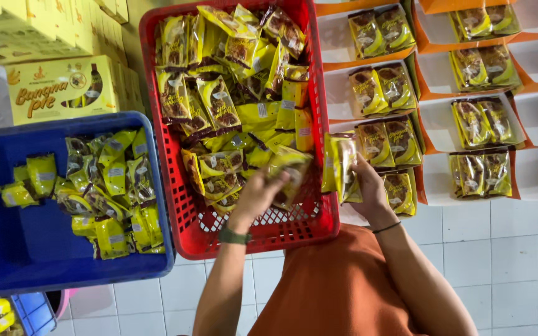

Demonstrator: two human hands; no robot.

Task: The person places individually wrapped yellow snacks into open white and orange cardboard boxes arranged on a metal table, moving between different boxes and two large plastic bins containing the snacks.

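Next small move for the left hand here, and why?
Probably lift the left hand out of the red basket with the yellow packet it grips. The right hand already holds packets beside the orange-edged trays, where wrapped packets lie in pairs, so the new one likely goes that way.

Red basket (182,205): top rim cut by frame edge | left hand (258,194): fingers hidden behind a blurred packet (289,169) | blue crate (7,274): left side cropped
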